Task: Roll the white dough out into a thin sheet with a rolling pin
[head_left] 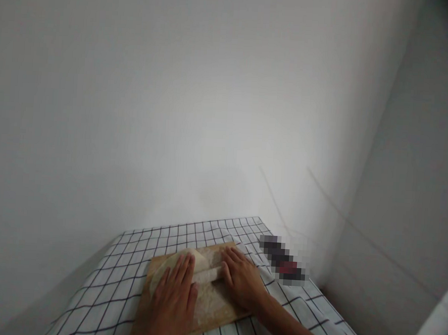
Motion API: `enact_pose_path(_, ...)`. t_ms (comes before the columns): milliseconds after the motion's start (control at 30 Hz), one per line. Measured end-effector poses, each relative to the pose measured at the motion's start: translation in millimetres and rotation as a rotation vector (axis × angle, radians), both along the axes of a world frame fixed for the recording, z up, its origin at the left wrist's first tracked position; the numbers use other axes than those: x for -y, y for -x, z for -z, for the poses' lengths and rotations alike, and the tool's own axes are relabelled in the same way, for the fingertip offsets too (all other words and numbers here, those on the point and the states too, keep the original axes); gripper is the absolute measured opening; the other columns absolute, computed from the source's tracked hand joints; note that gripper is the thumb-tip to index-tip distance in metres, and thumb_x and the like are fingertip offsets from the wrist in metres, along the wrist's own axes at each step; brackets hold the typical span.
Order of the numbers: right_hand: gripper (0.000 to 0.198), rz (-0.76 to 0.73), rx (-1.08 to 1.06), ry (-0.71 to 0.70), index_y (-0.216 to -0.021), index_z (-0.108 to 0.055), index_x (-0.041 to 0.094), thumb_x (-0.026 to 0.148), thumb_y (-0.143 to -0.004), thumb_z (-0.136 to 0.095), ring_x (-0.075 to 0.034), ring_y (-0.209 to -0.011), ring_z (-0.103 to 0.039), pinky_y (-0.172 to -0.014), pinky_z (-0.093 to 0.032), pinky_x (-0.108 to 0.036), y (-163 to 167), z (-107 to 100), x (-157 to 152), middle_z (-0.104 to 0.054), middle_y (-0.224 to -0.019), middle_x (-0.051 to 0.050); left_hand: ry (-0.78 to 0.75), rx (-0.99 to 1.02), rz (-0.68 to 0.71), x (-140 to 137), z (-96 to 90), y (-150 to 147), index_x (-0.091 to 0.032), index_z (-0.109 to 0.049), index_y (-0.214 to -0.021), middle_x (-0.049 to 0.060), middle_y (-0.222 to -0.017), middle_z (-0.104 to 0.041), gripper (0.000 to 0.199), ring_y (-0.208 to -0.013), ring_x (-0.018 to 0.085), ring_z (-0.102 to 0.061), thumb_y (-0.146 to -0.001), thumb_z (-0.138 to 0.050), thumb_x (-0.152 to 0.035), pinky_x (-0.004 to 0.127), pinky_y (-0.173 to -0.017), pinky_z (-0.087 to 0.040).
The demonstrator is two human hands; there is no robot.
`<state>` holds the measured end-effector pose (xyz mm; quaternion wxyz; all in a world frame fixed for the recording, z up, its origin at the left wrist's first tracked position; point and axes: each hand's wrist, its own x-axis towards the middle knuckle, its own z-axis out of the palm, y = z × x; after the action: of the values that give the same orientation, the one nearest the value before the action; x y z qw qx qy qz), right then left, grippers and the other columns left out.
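Probably soft and tearable, the pale flat dough sheet point(200, 260) lies toward ten o'clock on the tan wooden board point(215, 309), while the stiff-looking whitish cylindrical rolling pin point(209, 275) suits palms at nine and three o'clock, where left hand point(175, 297) and right hand point(242, 280) rest flat, each grip unclenched.

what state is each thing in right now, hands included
left hand: palm down, fingers extended over the dough
right hand: palm down over the rolling pin's right end
rolling pin: whitish, lying crosswise, left end hidden
dough: flattened, partly covered by the left hand
board: flat, dusted whitish
checked cloth: spread out, slightly creased
pixelated item: state can't be told
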<state>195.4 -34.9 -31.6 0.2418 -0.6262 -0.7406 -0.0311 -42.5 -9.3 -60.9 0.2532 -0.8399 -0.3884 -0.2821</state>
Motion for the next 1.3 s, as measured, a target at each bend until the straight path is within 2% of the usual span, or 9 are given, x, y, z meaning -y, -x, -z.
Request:
enact_pose_path(100, 0.05, 0.023, 0.003, 0.006, -0.146, -0.056, 0.015, 0.033, -0.106, -0.033, -0.029, -0.145, -0.045, -0.118, -0.038, -0.048, -0.5, 1.4, 5.1, -0.054, -0.154, -0.012, -0.016, -0.008, 0.024, 1.5, 4.0, 2.1, -0.017, -0.019, -0.164, 0.012, -0.16, -0.045, 0.067, -0.143, 0.028, -0.05, -0.103, -0.038, -0.036, 0.049, -0.115, -0.044)
enact_pose_path(167, 0.048, -0.003, 0.008, 0.019, -0.14, -0.062, 0.016, 0.032, -0.106, -0.033, -0.028, -0.144, -0.046, -0.119, -0.037, -0.044, -0.3, -4.2, -2.0, -0.057, -0.152, -0.011, 0.012, 0.009, 0.009, -0.5, 6.2, 0.6, -0.017, -0.025, -0.163, 0.013, -0.159, -0.047, 0.065, -0.142, 0.029, -0.052, -0.103, -0.038, -0.038, 0.05, -0.112, -0.046)
enact_pose_path(300, 0.048, -0.046, 0.095, 0.095, -0.127, -0.07, 0.016, 0.03, -0.107, -0.029, -0.025, -0.135, -0.055, -0.116, -0.038, -0.039, 2.8, -21.7, -34.7, -0.065, -0.141, -0.012, 0.111, 0.032, -0.029, -4.7, 3.8, -5.3, -0.014, -0.041, -0.156, 0.015, -0.156, -0.049, 0.061, -0.14, 0.031, -0.054, -0.103, -0.037, -0.043, 0.049, -0.109, -0.051)
enact_pose_path(467, 0.051, -0.057, 0.169, 0.177, -0.108, -0.076, 0.016, 0.034, -0.106, -0.028, -0.026, -0.109, -0.071, -0.095, -0.052, -0.039, 11.9, -32.3, -82.5, -0.075, -0.117, -0.015, 0.223, 0.004, -0.08, -10.8, -12.2, -7.6, -0.01, -0.048, -0.151, 0.018, -0.156, -0.049, 0.057, -0.139, 0.032, -0.054, -0.103, -0.039, -0.04, 0.05, -0.108, -0.052)
enact_pose_path(600, 0.051, -0.08, 0.219, 0.238, -0.104, -0.078, 0.017, 0.041, -0.104, -0.032, -0.028, -0.105, -0.072, -0.088, -0.054, -0.04, 21.0, -36.0, -115.7, -0.077, -0.112, -0.016, 0.208, 0.017, -0.133, -22.3, -17.2, -3.0, -0.015, -0.055, -0.145, 0.018, -0.149, -0.058, 0.05, -0.135, 0.032, -0.059, -0.103, -0.042, -0.039, 0.052, -0.109, -0.051)
enact_pose_path(767, 0.05, -0.166, 0.259, 0.306, -0.094, -0.081, 0.022, 0.047, -0.102, -0.038, -0.029, -0.102, -0.074, -0.086, -0.054, -0.04, 24.5, -36.4, -140.7, -0.08, -0.107, -0.013, 0.177, 0.022, -0.086, -25.4, -14.1, -2.0, -0.02, -0.06, -0.139, 0.016, -0.144, -0.063, 0.046, -0.131, 0.032, -0.062, -0.104, -0.042, -0.043, 0.049, -0.106, -0.054)
enact_pose_path(967, 0.046, -0.148, 0.243, 0.295, -0.1, -0.078, 0.025, 0.043, -0.103, -0.037, -0.027, -0.103, -0.072, -0.087, -0.051, -0.038, 17.8, -26.4, -132.4, -0.079, -0.111, -0.01, 0.217, 0.083, -0.133, -18.1, -13.5, -10.0, -0.017, -0.051, -0.149, 0.017, -0.149, -0.058, 0.058, -0.135, 0.034, -0.058, -0.103, -0.042, -0.051, 0.054, -0.11, -0.049)
enact_pose_path(1133, 0.05, -0.049, 0.182, 0.208, -0.111, -0.074, 0.021, 0.039, -0.107, -0.028, -0.025, -0.105, -0.069, -0.09, -0.049, -0.037, 16.1, -24.8, -104.9, -0.075, -0.114, -0.011, 0.191, 0.042, -0.104, -18.3, -13.2, -8.9, -0.012, -0.048, -0.151, 0.018, -0.153, -0.054, 0.064, -0.14, 0.035, -0.053, -0.103, -0.039, -0.053, 0.056, -0.111, -0.047)
enact_pose_path(1300, 0.048, -0.017, 0.158, 0.149, -0.109, -0.074, 0.019, 0.034, -0.108, -0.029, -0.025, -0.109, -0.066, -0.098, -0.046, -0.037, 13.5, -26.5, -71.4, -0.074, -0.114, -0.011, 0.177, 0.044, -0.099, -6.7, -9.8, -13.5, -0.011, -0.047, -0.152, 0.016, -0.157, -0.05, 0.065, -0.144, 0.036, -0.047, -0.103, -0.038, -0.053, 0.057, -0.112, -0.045)
